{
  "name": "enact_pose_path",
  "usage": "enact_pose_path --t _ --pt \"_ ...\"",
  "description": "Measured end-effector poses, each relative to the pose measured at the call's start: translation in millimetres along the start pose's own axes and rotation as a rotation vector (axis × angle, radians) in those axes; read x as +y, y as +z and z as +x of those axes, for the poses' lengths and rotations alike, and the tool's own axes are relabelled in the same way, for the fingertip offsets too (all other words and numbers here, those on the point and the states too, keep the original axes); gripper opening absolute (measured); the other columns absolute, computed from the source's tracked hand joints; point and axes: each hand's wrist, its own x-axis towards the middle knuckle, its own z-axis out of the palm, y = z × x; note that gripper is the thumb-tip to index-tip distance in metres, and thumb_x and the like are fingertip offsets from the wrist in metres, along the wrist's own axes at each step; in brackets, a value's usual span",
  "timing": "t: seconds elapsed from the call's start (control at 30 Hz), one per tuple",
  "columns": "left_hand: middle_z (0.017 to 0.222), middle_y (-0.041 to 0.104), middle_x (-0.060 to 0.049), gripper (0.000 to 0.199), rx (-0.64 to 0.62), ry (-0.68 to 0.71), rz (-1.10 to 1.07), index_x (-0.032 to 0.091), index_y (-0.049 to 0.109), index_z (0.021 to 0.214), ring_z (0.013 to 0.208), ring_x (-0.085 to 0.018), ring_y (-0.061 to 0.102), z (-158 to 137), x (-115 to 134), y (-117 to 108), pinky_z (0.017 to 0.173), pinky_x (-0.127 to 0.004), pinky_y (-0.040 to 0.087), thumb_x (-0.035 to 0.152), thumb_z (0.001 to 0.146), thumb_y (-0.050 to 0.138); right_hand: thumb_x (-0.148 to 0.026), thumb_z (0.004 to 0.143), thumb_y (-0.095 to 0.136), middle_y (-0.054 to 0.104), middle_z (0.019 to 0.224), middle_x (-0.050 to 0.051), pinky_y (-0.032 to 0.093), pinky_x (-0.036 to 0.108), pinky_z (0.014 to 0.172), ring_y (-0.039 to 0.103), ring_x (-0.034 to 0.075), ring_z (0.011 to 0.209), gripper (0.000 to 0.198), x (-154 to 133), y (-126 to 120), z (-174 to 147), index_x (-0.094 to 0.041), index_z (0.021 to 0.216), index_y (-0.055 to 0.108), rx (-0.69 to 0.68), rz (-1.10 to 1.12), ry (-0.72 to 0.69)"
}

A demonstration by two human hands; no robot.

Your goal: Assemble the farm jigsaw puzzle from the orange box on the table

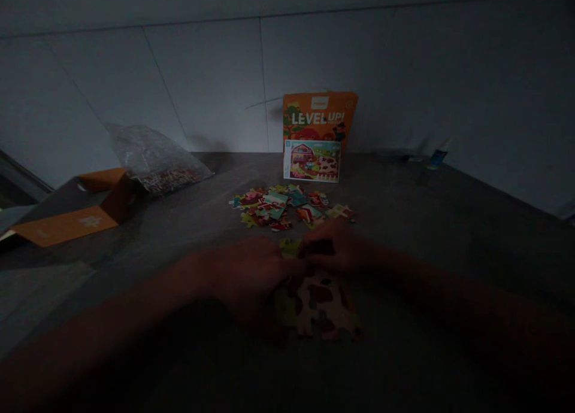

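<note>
Dimly, the left hand (249,275) and right hand (336,245) nearly meet at the top of the joined cow puzzle section (321,302), lower center of the frame; fingers curl, but I cannot tell whether either grips anything. Loose pieces (274,205) lie mid-frame, below the picture card (312,160).

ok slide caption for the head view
In dim light, the left hand and right hand work at a part-built cow puzzle, with loose pieces and a picture card beyond.
</note>
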Motion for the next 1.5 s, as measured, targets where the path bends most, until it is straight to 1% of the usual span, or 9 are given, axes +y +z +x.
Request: enact_pose_path --t 0.13,0.27,0.47,0.57,0.73,0.8,1.03,1.23,1.5 --pt "0.075 0.066 0.0 0.052 -0.028 -0.021 -0.052 0.022 0.061 0.109 0.056 -0.015 0.057 -5 -2 -8 0.044 -0.023 0.031 0.038 0.063 0.079 -0.033 0.084 0.065 0.07 0.074 0.003 0.042 0.022 0.06 0.061 0.011 0.063 0.021 -2 1 0 -0.014 0.087 0.072 -0.01 -0.036 -0.037" --pt "0.071 0.064 0.002 0.031 -0.117 -0.025 -0.13 0.022 0.063 0.095 0.053 -0.012 0.052 -9 -8 -12 0.043 -0.021 0.029 0.024 0.067 0.075 -0.035 0.084 0.064 0.068 0.072 0.003 0.04 0.022 0.057 0.058 0.01 0.062 0.022 1 1 -1 -0.014 0.084 0.071 -0.042 -0.028 -0.04" --pt "0.069 0.063 0.001 0.023 -0.181 -0.071 -0.142 0.018 0.065 0.089 0.054 -0.011 0.052 -12 -12 -16 0.045 -0.021 0.029 0.02 0.069 0.073 -0.033 0.085 0.061 0.066 0.069 0.003 0.039 0.022 0.057 0.055 0.01 0.06 0.021 0 0 -1 -0.014 0.081 0.07 -0.037 -0.07 -0.027" --pt "0.07 0.064 0.001 0.02 -0.163 -0.135 -0.153 0.018 0.065 0.086 0.055 -0.011 0.053 -12 -15 -17 0.045 -0.021 0.029 0.026 0.07 0.075 -0.031 0.084 0.061 0.065 0.068 0.002 0.038 0.022 0.055 0.055 0.01 0.058 0.02 -1 0 -1 -0.014 0.08 0.07 -0.03 -0.069 -0.033" --pt "0.069 0.063 0.001 0.03 -0.163 -0.201 -0.133 0.018 0.064 0.076 0.054 -0.011 0.051 -10 -23 -14 0.045 -0.021 0.029 0.044 0.069 0.077 -0.03 0.084 0.061 0.066 0.069 0.002 0.039 0.021 0.056 0.056 0.01 0.059 0.019 1 1 -1 -0.014 0.082 0.07 -0.016 -0.074 -0.056" --pt "0.069 0.063 0.001 0.03 -0.172 -0.199 -0.137 0.018 0.063 0.076 0.055 -0.011 0.051 -10 -25 -14 0.045 -0.021 0.029 0.044 0.07 0.076 -0.03 0.084 0.061 0.066 0.069 0.002 0.039 0.022 0.056 0.056 0.01 0.059 0.019 1 1 -2 -0.014 0.082 0.07 -0.021 -0.083 -0.049" --pt "0.071 0.064 0.002 0.02 -0.197 -0.115 -0.214 0.018 0.061 0.08 0.058 -0.01 0.054 -11 -25 -15 0.048 -0.02 0.032 0.029 0.072 0.076 -0.027 0.084 0.06 0.066 0.069 0.002 0.038 0.022 0.056 0.054 0.01 0.059 0.017 -1 0 -2 -0.013 0.081 0.07 -0.035 -0.092 -0.015" --pt "0.077 0.065 0.003 0.026 -0.191 -0.021 -0.329 0.021 0.062 0.097 0.063 -0.01 0.056 -12 -27 -11 0.05 -0.018 0.034 0.02 0.073 0.074 -0.028 0.084 0.06 0.064 0.068 0.001 0.038 0.022 0.055 0.055 0.01 0.059 0.016 2 2 -2 -0.014 0.08 0.068 -0.023 -0.073 -0.005" --pt "0.076 0.063 0.004 0.028 -0.223 -0.01 -0.368 0.02 0.062 0.098 0.063 -0.009 0.055 -10 -27 -11 0.052 -0.017 0.036 0.017 0.072 0.075 -0.026 0.082 0.06 0.065 0.068 0.002 0.038 0.022 0.055 0.055 0.01 0.059 0.015 3 2 -3 -0.013 0.08 0.069 -0.025 -0.055 0.005"
